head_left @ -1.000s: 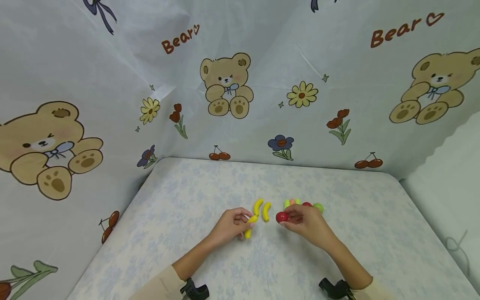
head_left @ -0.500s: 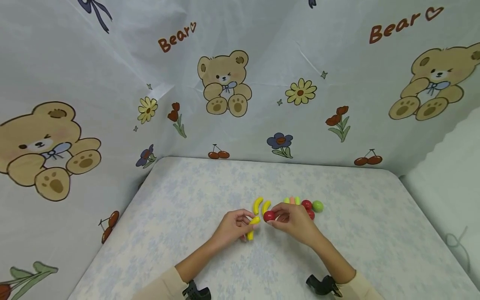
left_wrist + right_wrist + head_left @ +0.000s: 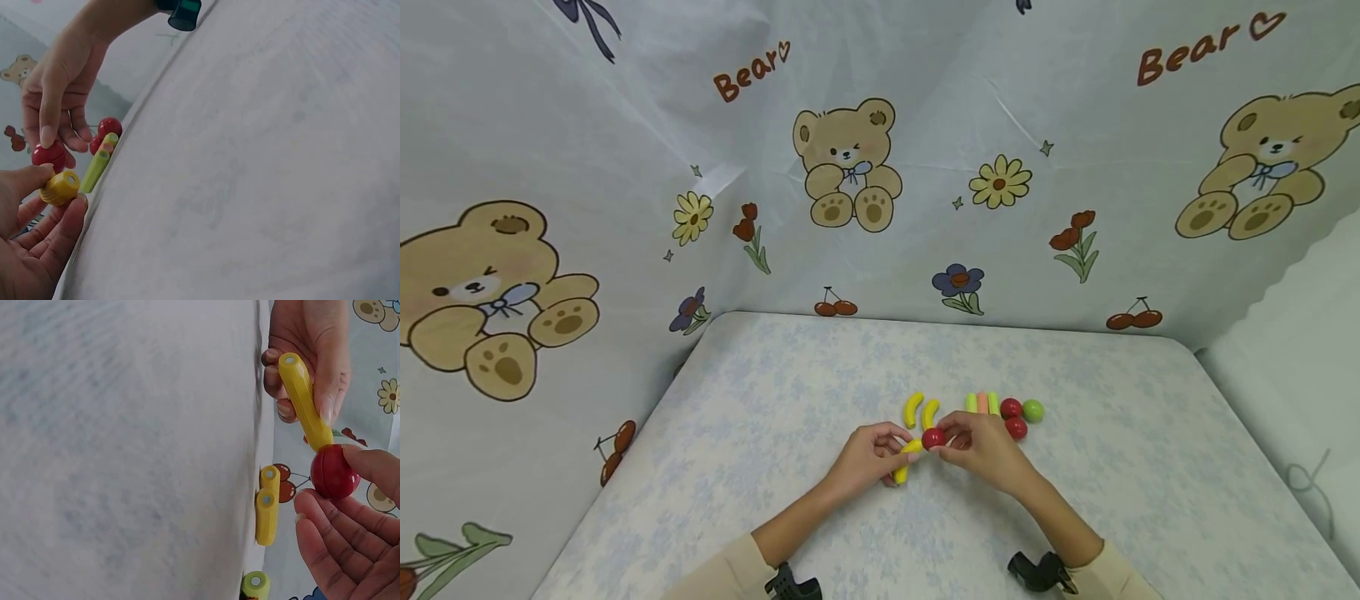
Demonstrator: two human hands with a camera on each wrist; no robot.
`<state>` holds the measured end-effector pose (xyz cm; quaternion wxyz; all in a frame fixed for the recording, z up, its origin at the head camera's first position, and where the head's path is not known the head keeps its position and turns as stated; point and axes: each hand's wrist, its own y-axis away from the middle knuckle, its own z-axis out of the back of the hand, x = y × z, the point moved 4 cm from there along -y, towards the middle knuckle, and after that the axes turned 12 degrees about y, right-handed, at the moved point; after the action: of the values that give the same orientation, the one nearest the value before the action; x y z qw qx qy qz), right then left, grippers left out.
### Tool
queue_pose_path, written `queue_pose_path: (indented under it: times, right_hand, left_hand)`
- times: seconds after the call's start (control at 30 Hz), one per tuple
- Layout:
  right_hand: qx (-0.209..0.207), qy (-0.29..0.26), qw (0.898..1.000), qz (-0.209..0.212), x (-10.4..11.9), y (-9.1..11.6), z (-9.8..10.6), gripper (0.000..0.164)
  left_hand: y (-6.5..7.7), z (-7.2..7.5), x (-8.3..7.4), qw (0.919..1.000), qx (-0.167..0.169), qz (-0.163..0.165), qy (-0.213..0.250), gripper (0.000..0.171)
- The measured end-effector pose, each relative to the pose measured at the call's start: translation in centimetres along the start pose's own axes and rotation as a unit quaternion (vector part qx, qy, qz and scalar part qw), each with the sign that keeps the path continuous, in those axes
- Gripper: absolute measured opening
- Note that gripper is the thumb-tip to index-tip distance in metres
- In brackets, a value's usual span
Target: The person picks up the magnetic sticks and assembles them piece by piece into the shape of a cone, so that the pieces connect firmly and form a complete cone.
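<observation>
My left hand (image 3: 871,454) holds a yellow curved magnetic stick (image 3: 302,397) between thumb and fingers, its near end showing a silvery disc. Thumb and fingertips of my right hand (image 3: 985,448) pinch a red ball (image 3: 334,472). In the right wrist view the ball sits right at the far end of the yellow stick. The left wrist view shows the same ball and stick close together, the stick nearly end-on. Just beyond the hands lie two more yellow curved sticks (image 3: 913,409), the right one partly covered by the ball and right hand.
Right of the yellow sticks lie two light green sticks (image 3: 993,403) with an orange stick (image 3: 982,403) between them. Beside these are two red balls (image 3: 1011,408) and a green ball (image 3: 1033,411). A bear-printed cloth (image 3: 910,250) hangs behind the table (image 3: 790,367).
My right hand has moved left, bringing the red ball to the end of the yellow stick. The other balls and straight sticks are now uncovered. My left hand has barely shifted.
</observation>
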<state>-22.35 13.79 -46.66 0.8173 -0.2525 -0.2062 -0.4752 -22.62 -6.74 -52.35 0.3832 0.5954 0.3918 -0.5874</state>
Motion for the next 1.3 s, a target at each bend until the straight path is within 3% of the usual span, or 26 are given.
queue_pose_path:
  times: [0.33,0.73,1.13,1.3]
  right_hand:
    - [0.042,0.015,0.999,-0.028,-0.2,0.0,-0.6,0.024]
    - [0.082,-0.002,0.997,-0.004,-0.7,0.1,-1.4,0.021]
    - [0.061,0.001,0.998,-0.011,-0.3,0.2,-2.7,0.021]
    - [0.079,-0.014,0.997,-0.006,0.0,0.2,-3.2,0.024]
  left_hand:
    - [-0.1,0.0,0.6,0.9993,0.015,0.016,-0.029,0.023]
    - [0.1,0.2,0.2,0.9928,0.059,0.016,-0.103,0.01]
    - [0.3,-0.2,-0.2,0.9886,0.062,0.027,-0.134,0.01]
    - [0.5,0.0,-0.5,0.9869,0.066,0.024,-0.146,0.012]
